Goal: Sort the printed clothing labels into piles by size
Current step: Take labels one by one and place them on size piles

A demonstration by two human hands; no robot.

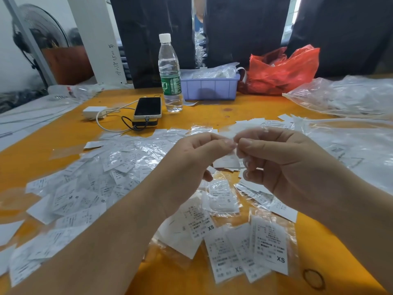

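Note:
My left hand (191, 158) and my right hand (282, 160) meet above the table's middle. Both pinch one small clear-wrapped label (230, 153) between thumb and fingertips; most of it is hidden behind the fingers. Below them lie several white printed labels, some in clear sleeves. A group marked XS (270, 245) sits near the front edge, and one marked S (223, 199) lies just above it. A wide loose heap of labels (95, 184) covers the left half of the orange table (223, 109).
A water bottle (170, 73), a phone (148, 107) on a power bank with a white charger (94, 112), a purple bin (209, 87), and a red plastic bag (282, 71) stand at the back. Clear plastic bags (348, 96) pile up at the right. A rubber band (313, 278) lies front right.

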